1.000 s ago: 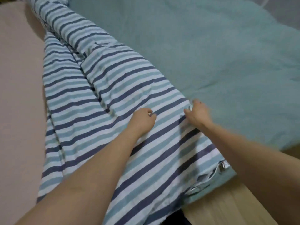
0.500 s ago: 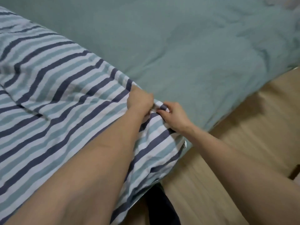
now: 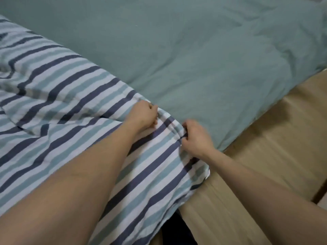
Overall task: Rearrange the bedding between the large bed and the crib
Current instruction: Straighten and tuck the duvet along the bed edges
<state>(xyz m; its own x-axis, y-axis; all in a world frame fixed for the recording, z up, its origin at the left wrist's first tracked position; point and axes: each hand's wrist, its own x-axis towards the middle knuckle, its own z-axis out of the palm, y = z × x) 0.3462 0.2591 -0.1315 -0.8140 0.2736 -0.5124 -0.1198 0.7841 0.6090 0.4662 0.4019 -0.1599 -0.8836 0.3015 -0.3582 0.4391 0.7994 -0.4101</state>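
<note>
A striped quilt (image 3: pixel 58 106) in white, teal and navy lies across the left half of the view, on top of a plain teal duvet (image 3: pixel 194 55) that covers the large bed. My left hand (image 3: pixel 144 114) is closed on the striped quilt's right edge, knuckles up. My right hand (image 3: pixel 195 137) pinches the same edge a little nearer the corner, where the fabric bunches between the two hands. The quilt's lower corner (image 3: pixel 200 172) hangs over the bed's side. The crib is not in view.
A light wooden floor (image 3: pixel 265 165) runs along the bed's right side and under my right forearm. Something dark (image 3: pixel 177 230), part hidden by the quilt, shows at the bottom edge near my body.
The view has swung right toward the bed's edge. Both hands went from resting apart on the striped quilt to gripping its right edge, and have spread slightly apart since half a second ago.
</note>
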